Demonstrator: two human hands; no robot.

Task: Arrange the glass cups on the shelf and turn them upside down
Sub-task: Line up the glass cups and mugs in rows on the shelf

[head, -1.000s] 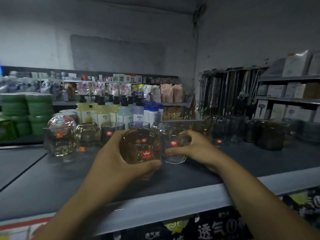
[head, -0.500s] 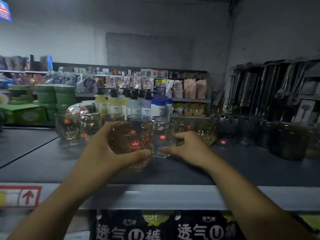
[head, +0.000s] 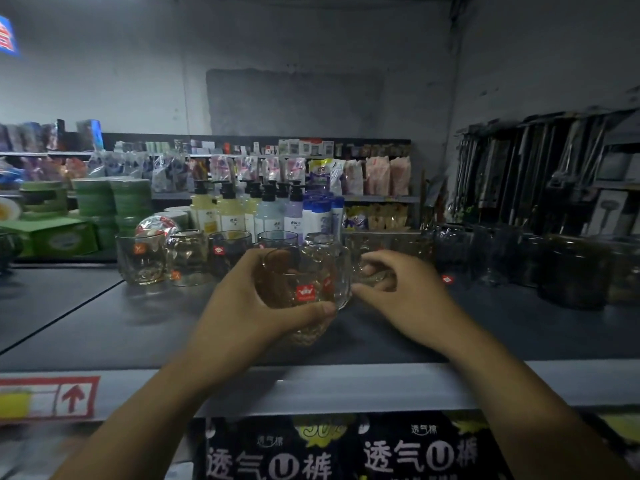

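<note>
The left grip (head: 239,306), a bare hand, was wrapped round a clear glass cup (head: 308,289) with a red label, thumb across the near side and fingers showing through the glass on the far side. The cup stood mouth up over the middle of the dark shelf (head: 104,323), between the front edge and the row at the back; whether its base touched the shelf could not be told. Just beside it on the right, touching or nearly so, was a second cup (head: 346,268), also clear. The right grip (head: 405,299) was curled round that one, thumb at the near side and fingers bent behind the glass, blurred through it.

Along the back edge ran a row of glass cups (head: 140,258), mouths up, several with red stickers. Toward the right end of the shelf stood darker glasses (head: 571,271), dim and hard to make out. Behind the row, on another shelf, were pump bottles (head: 228,209). A red arrow label (head: 72,398) sat on the front edge near the left corner, and dark printed packages (head: 311,455) hung below that edge
</note>
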